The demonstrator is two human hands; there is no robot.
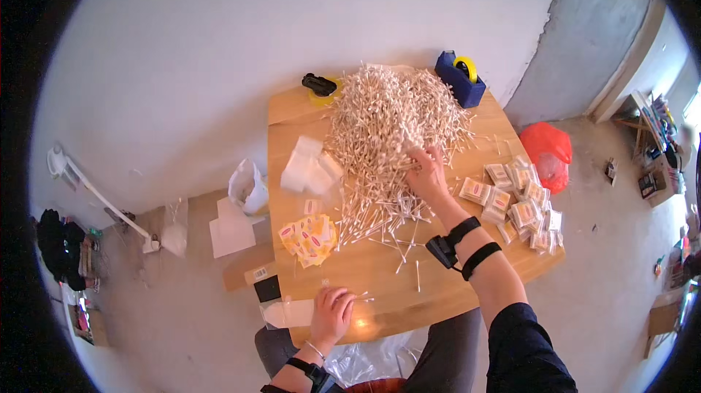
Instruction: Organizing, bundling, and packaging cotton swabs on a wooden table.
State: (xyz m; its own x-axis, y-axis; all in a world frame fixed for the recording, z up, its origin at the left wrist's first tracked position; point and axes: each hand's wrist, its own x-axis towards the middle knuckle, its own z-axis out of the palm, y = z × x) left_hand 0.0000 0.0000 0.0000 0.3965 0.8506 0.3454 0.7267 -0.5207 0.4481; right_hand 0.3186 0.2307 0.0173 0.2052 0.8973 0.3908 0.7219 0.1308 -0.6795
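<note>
A large heap of cotton swabs [380,115] covers the far middle of the wooden table [380,265], with loose ones strewn toward me. My right hand [428,176] reaches into the heap's near right side, fingers curled around some swabs; the fingertips are partly hidden. Close to the table's front left edge, my left hand [332,314] lies with bent fingers, and a few swab ends [365,297] poke out beside them. What else lies under that palm is hidden. Beside it is a clear plastic piece [292,313].
Filled swab packs [522,210] are piled at right. At left lie yellow-and-white cards [310,239] and translucent plastic boxes [307,166]. A blue tape dispenser [460,82] and black object [319,85] stand at the back. A red bag [546,152] and white bin [249,187] flank the table.
</note>
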